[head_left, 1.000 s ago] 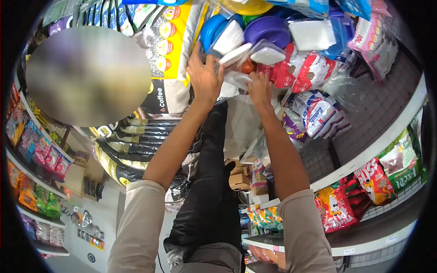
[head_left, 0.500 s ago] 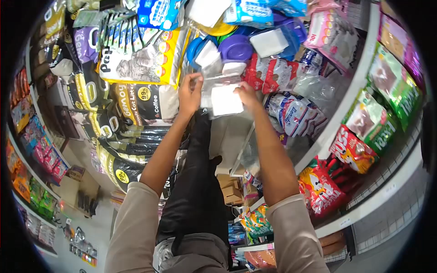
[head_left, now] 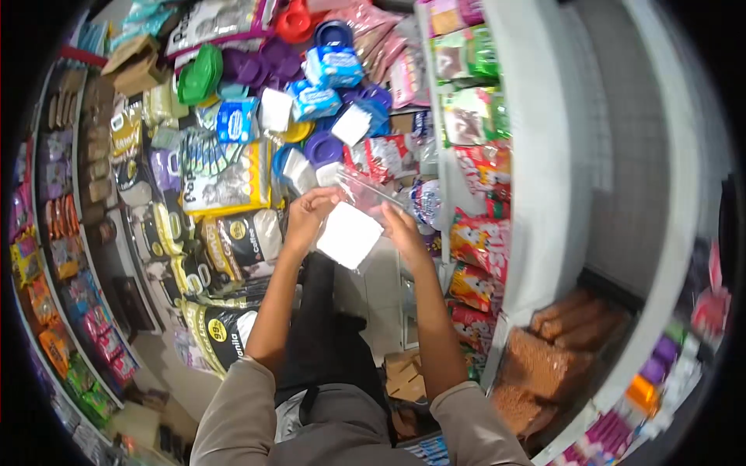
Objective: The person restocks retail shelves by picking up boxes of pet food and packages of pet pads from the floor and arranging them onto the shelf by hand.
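Observation:
Between my hands is a flat white square pack in clear plastic, its kind not shown. The loose end of the clear plastic stands up above the white part. My left hand pinches the plastic at the upper left corner, thumb and fingers together. On the other side, my right hand has its fingers closed at the plastic's right edge. Just beyond lie similar white packs, next to a purple plastic bowl.
Cat litter bags are stacked at the left, beside a yellow-edged bag. Blue packs and a green plastic item lie farther back. A shelf with red snack-like bags stands to the right.
My view has swung, bringing more of the far pile and right shelves into sight. The white pack is now tilted, with its clear plastic end raised between my hands.

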A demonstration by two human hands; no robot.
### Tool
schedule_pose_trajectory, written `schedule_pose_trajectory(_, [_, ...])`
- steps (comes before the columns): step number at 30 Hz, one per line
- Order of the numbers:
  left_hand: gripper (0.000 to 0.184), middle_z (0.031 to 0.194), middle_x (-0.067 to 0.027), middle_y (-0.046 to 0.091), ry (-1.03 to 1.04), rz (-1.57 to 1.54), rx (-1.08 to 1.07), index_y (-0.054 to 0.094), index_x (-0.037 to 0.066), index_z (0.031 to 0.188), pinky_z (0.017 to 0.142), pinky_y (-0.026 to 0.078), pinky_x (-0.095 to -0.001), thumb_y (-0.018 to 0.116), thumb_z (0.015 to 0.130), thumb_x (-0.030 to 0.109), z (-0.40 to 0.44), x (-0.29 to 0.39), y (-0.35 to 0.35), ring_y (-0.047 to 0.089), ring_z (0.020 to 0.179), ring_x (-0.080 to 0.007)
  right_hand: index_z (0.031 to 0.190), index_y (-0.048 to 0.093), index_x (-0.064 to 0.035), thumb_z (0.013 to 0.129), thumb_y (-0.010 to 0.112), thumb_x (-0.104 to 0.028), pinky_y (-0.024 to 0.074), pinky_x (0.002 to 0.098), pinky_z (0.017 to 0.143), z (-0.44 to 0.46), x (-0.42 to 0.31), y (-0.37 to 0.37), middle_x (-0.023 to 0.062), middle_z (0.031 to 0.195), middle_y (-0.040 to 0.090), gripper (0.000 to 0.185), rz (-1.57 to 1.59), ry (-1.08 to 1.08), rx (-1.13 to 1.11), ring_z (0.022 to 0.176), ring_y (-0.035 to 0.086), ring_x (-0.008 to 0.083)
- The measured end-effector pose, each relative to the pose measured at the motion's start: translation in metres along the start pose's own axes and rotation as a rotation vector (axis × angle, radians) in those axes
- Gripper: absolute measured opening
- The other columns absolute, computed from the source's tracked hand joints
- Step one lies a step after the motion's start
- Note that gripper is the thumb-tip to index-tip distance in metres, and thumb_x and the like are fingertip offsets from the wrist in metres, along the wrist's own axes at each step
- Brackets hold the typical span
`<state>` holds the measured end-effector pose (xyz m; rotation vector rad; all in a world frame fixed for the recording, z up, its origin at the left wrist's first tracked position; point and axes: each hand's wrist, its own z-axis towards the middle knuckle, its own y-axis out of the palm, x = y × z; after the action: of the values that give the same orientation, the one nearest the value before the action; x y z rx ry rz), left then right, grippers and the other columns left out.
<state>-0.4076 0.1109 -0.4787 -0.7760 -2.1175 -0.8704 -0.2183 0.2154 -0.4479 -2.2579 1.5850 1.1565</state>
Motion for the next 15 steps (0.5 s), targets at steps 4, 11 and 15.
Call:
schedule_pose_trajectory(4, [0.027,0.097,-0.004,0.068,0.129,0.105,-0.136,0.063,-0.001,0.109,0.075,0.048,-0.021,0.071,0.085,0.007,-0.092,0.045,0.067,0.062,0.084,-0.0082,0.119,0.056,0.0043,0.094,0.059,-0.013,0.0514,0.0296,0.085,-0.126,-0.025,-0.01,0.0151,0.11,0.066,0.03,-0.068,-0.432,0.075,0.095,0.067,0.0197])
schedule_pose_trajectory(11, [0.034,0.096,-0.006,0.068,0.444,0.59,-0.568,0.064,-0.001,0.105,0.08,0.048,-0.0252,0.079,0.075,0.006,-0.34,0.091,0.168,0.062,0.089,-0.0117,0.117,0.054,0.0078,0.095,0.059,-0.011,0.0577,0.0344,0.076,-0.432,0.004,-0.021,0.0225,0.108,0.065,0.03,0.19,-0.828,0.356,0.087,0.07,0.0289])
schedule_pose_trajectory(15, [0.047,0.098,-0.0072,0.067,0.393,0.559,-0.833,0.062,-0.002,0.108,0.083,0.049,-0.0269,0.084,0.068,0.004,-0.443,0.077,0.207,0.062,0.092,-0.014,0.117,0.052,0.0077,0.095,0.058,-0.01,0.0599,0.0375,0.069,-0.577,0.054,-0.03,0.0264,0.106,0.065,0.029,0.246,-1.098,0.442,0.081,0.07,0.0343])
